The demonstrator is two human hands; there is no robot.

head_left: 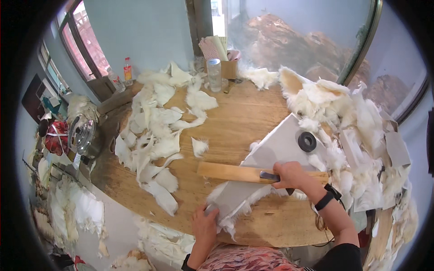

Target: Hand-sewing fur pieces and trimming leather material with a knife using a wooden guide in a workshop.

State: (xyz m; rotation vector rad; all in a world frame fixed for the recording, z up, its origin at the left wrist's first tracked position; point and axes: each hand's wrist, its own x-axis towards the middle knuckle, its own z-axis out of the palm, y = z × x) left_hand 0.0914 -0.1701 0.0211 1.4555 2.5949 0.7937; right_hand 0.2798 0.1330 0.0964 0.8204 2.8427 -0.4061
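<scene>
A pale grey, flat piece of sheepskin (271, 144) lies skin side up and slantwise on the wooden table, white fur along its edges. Across it rests a long wooden strip (226, 172). My right hand (289, 175) is closed on a small flat tool of dark metal (270, 176) over the strip; a dark pointed end shows below the hand. The tool looks like a knife, partly hidden by my fingers. At the near left corner of the sheepskin, my left hand (204, 223) is closed with its fingers on that corner. A black ring (307, 142), like a tape roll, sits on the skin's far right part.
White fur scraps (156, 144) cover the table's left side; a small scrap (199, 147) lies mid-table. Fleece pieces (330, 101) are heaped at right. A clear bottle (214, 74) and a cardboard box (229, 68) stand at the back. A metal pot (88, 137) is beyond the left edge.
</scene>
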